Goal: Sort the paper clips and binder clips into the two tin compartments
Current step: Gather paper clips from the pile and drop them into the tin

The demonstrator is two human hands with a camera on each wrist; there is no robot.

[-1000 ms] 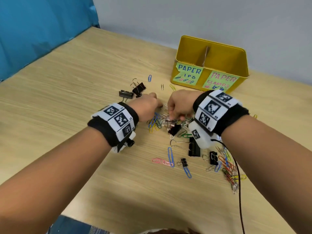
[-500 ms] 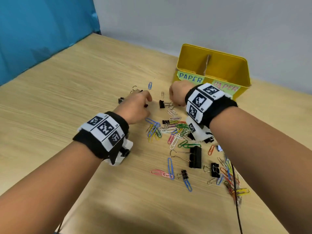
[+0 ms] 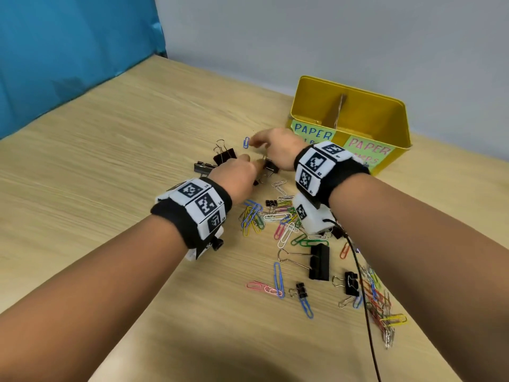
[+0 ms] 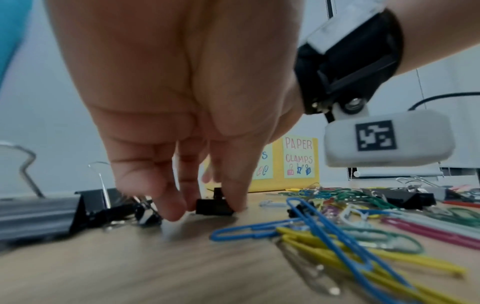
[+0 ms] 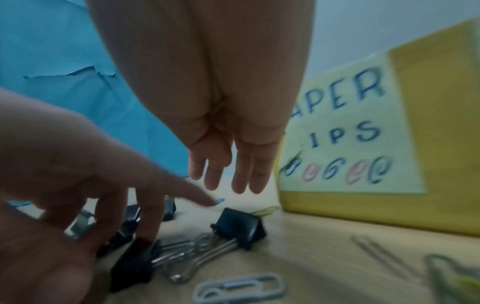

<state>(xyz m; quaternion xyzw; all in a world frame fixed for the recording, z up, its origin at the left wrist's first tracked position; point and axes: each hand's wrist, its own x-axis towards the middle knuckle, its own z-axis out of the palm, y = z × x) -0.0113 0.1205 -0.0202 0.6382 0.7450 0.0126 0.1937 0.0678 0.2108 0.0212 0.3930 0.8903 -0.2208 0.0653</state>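
The yellow tin point(image 3: 391, 125), split by a divider, stands at the back right with a "paper clips" label point(image 5: 350, 133) and a "paper clamps" label point(image 4: 298, 156). My left hand point(image 3: 252, 164) reaches down among black binder clips. Its thumb and fingertips point(image 4: 171, 207) pinch a small black binder clip point(image 4: 213, 205) on the table. My right hand point(image 3: 254, 143) hovers just beyond with straight fingers point(image 5: 241, 174) and holds nothing. It is close to a blue paper clip point(image 3: 246, 142). Another black binder clip point(image 5: 239, 226) lies beneath it.
Larger black binder clips point(image 3: 224, 155) lie to the left of my hands. A heap of coloured paper clips point(image 3: 278, 219) and more binder clips point(image 3: 319, 261) spreads across the wooden table point(image 3: 110, 175) under my right forearm. A black cable point(image 3: 360, 285) trails from the right wrist.
Both hands have moved away from the central heap toward the far binder clips. The right hand has swung left to the blue paper clip, and the left hand has come down on a small binder clip.
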